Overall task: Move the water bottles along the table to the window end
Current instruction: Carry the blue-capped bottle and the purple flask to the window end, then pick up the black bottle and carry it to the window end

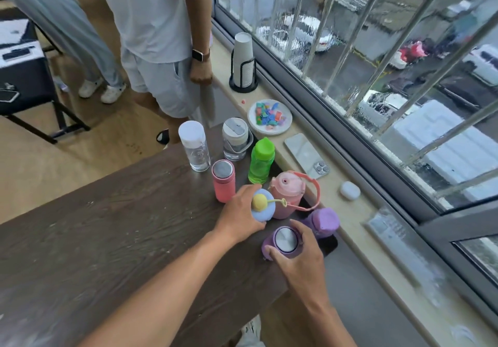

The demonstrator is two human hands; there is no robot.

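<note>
While both hands are gripping bottles near the window edge of the dark wooden table (107, 225), I am reading the left hand (239, 212) as curled around the blue bottle with the yellow knob lid (262, 204), fingers wrapping its far side. My right hand (299, 255) is clasping the purple steel-capped bottle (283, 241) from above, thumb on the near side and fingers round the far side. Both are sitting close to the table's window end, touching or nearly touching the pink jug with the strap (285, 193) and the lilac bottle (323, 221).

I am judging these bottles rigid and smooth-walled, so slippery if pinched lightly; holding low around the body should be steadier than holding the caps, which could turn or pop. Whether they are full, and so heavy, I cannot tell. The clear bottle (195, 147) and glass tumbler (235, 139) seem the most fragile; the green bottle (260, 162) and salmon flask (223, 181) look sturdier.

My palm is hiding the blue bottle's body, and the lilac bottle's base is dropping out of sight into the gap beside the sill (336, 212). A phone (307, 155) is lying on that sill, close by.
</note>
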